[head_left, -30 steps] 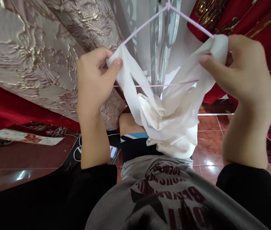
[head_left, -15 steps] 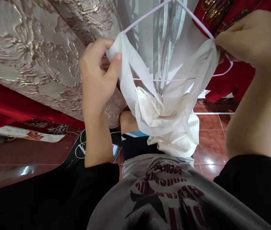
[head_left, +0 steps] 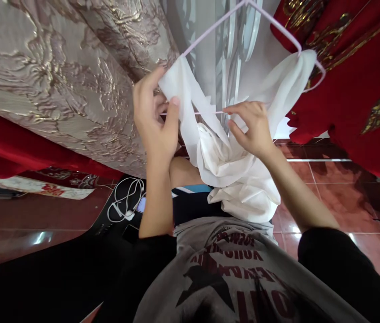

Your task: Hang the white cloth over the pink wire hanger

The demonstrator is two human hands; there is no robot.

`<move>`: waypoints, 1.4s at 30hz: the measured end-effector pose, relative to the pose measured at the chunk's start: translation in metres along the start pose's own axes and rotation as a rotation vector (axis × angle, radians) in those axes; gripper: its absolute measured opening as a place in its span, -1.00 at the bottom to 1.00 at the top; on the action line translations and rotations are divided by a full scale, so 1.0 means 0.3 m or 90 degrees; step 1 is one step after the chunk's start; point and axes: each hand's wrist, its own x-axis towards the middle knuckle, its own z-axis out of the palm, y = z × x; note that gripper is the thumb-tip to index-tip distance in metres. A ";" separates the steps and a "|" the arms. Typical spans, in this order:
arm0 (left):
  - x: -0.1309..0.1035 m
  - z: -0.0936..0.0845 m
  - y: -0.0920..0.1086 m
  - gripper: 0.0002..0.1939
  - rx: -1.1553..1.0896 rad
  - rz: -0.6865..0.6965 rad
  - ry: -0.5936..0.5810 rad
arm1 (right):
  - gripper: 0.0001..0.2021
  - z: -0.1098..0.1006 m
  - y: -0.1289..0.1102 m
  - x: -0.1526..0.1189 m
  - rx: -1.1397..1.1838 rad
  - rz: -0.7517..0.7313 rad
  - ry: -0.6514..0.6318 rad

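A white garment (head_left: pixel 215 168) hangs by its shoulders on a pale pink wire hanger (head_left: pixel 217 23), its lower part bunched over my lap. My left hand (head_left: pixel 158 110) grips the garment's left shoulder, thumb in front and fingers behind. Near the middle, my right hand (head_left: pixel 251 124) is at the hanger's thin bottom bar, in front of the white cloth. Its thumb and index finger are apart, and the fingertips touch or nearly touch the bar. The garment's right shoulder lies over the hanger's right end with no hand on it.
Beige fabric with raised gold pattern (head_left: pixel 55 80) hangs at the left, red fabric with gold embroidery (head_left: pixel 354 89) at the right. A white cable (head_left: pixel 126 197) and a phone (head_left: pixel 140 204) lie on a black surface beside my left forearm. Red tiles (head_left: pixel 334 202) cover the floor.
My right hand has let go of the garment's right shoulder and moved down and left to the bottom bar. My left hand has shifted slightly right with the cloth.
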 end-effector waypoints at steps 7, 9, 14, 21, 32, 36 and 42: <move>-0.327 0.045 -0.093 -0.68 0.048 0.158 0.167 | -0.70 0.013 -0.078 -0.086 -0.026 0.050 0.182; -0.375 0.062 -0.107 -0.59 0.052 0.107 0.128 | -0.73 0.019 -0.110 -0.090 -0.035 0.052 0.211; -0.383 0.094 -0.080 -0.57 0.112 0.022 0.025 | -0.77 0.056 -0.140 -0.083 -0.038 0.064 0.244; -0.356 0.080 -0.076 -0.52 0.065 -0.015 -0.014 | -0.72 0.059 -0.125 -0.080 -0.024 0.092 0.224; -0.371 0.088 -0.041 -0.55 0.042 -0.139 -0.068 | -0.69 0.039 -0.141 -0.086 -0.023 0.105 0.218; -0.349 0.067 0.017 -0.68 0.070 -0.157 -0.004 | -0.65 0.018 -0.128 -0.084 -0.012 0.122 0.192; -0.183 0.054 0.155 -0.90 -0.073 -0.197 -0.118 | -0.63 -0.004 -0.115 -0.081 -0.022 0.133 0.167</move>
